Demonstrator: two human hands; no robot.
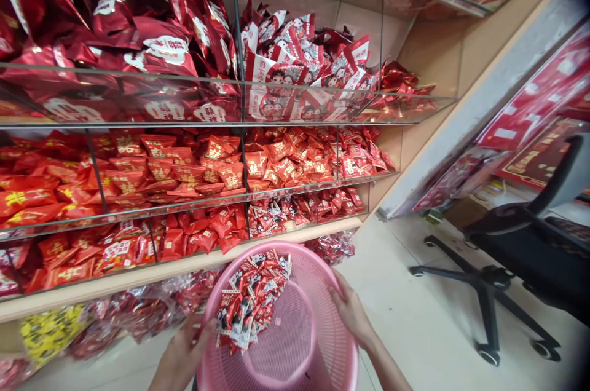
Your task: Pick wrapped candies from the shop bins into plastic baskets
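Note:
A round pink plastic basket with mesh sides is held between my two hands, low in front of the shelves. Inside it, a heap of small red and white wrapped candies lies toward the left and far side, leaving part of the bottom showing. My left hand grips the basket's left rim, its fingers partly hidden behind the wall. On the right rim, my right hand has its thumb over the edge and its other fingers outside.
Glass-divided shelves ahead hold red candy packets, large dark red bags and white-and-red packets. Plastic bags, including a yellow one, lie under the lowest shelf. A black wheeled office chair stands at right on the tiled floor.

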